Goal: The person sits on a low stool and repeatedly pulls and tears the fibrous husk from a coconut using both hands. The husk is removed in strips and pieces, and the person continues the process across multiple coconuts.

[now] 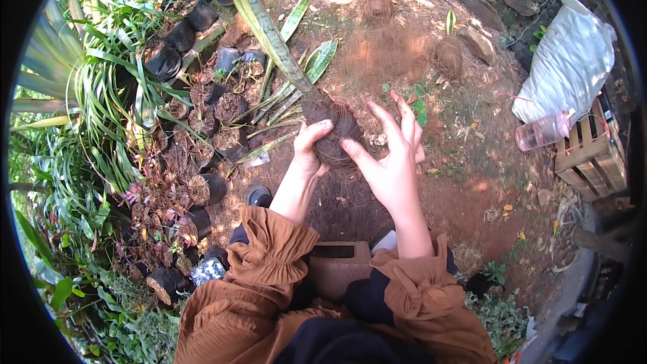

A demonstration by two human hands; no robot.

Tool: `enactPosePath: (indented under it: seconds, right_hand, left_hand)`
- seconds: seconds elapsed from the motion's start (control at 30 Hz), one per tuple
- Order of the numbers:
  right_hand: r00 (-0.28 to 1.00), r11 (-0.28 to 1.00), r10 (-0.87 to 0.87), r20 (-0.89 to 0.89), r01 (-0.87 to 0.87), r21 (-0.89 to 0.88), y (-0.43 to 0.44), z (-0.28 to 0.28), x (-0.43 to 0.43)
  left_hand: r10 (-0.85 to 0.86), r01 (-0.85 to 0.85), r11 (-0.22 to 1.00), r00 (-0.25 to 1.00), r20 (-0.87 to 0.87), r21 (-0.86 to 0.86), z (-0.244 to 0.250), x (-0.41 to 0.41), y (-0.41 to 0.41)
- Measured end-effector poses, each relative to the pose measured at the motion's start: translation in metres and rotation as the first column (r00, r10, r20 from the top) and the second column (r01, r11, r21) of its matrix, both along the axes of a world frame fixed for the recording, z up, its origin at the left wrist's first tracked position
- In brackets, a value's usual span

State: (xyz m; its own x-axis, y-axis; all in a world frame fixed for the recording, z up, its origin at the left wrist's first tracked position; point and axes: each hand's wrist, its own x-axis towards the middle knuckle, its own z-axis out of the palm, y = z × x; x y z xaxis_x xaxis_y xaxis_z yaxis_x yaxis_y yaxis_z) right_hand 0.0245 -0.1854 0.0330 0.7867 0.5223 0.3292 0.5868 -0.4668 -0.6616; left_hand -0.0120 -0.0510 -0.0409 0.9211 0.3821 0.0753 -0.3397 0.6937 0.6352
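Note:
My left hand point(311, 149) grips a root ball wrapped in brown fibre point(336, 134), its thumb across the near left side. From the ball a long snake plant leaf point(268, 30) rises, tilted towards the upper left. On the right side of the ball is my right hand point(394, 144), its fingers spread and its thumb at the fibre. Several cut or loose snake plant leaves point(321, 60) lie on the ground behind the ball. Farther off stand two more fibre-wrapped balls, one point(377, 6) at the top and one point(449, 58) to its right, each with an upright leaf. Loose brown fibre point(386, 53) lies near them.
Black plant bags point(179, 36) with soil and leafy plants point(116, 68) line the left. On the right are a white sack point(571, 60), a pink clear bottle point(543, 131) and a wooden crate point(591, 156). A brown woven-pattern box point(336, 275) sits between my legs. Stones point(477, 45) border the back.

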Motion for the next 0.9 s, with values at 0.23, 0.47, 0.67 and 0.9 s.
enactPosePath:
  seconds: [0.23, 0.47, 0.67, 0.9]
  right_hand:
    - [0.992, 0.984, -0.087, 0.095, 0.101, -0.146, 0.002, -0.004, -0.003]
    - [0.990, 0.973, -0.142, 0.000, 0.140, -0.185, 0.002, -0.014, 0.005]
    - [0.988, 0.995, -0.079, -0.135, 0.069, -0.073, 0.000, -0.016, 0.009]
    - [0.998, 0.996, -0.066, -0.014, 0.064, -0.063, -0.002, -0.016, 0.011]
  left_hand:
    - [0.029, -0.048, 0.994, 0.983, -0.184, -0.100, -0.001, 0.000, -0.002]
    - [0.045, -0.046, 0.999, 0.938, -0.344, 0.004, 0.007, 0.002, -0.006]
    - [-0.041, 0.020, 0.997, 0.945, -0.325, -0.068, 0.000, 0.003, -0.003]
    - [-0.075, 0.016, 0.979, 0.954, -0.292, -0.201, 0.011, -0.001, -0.003]
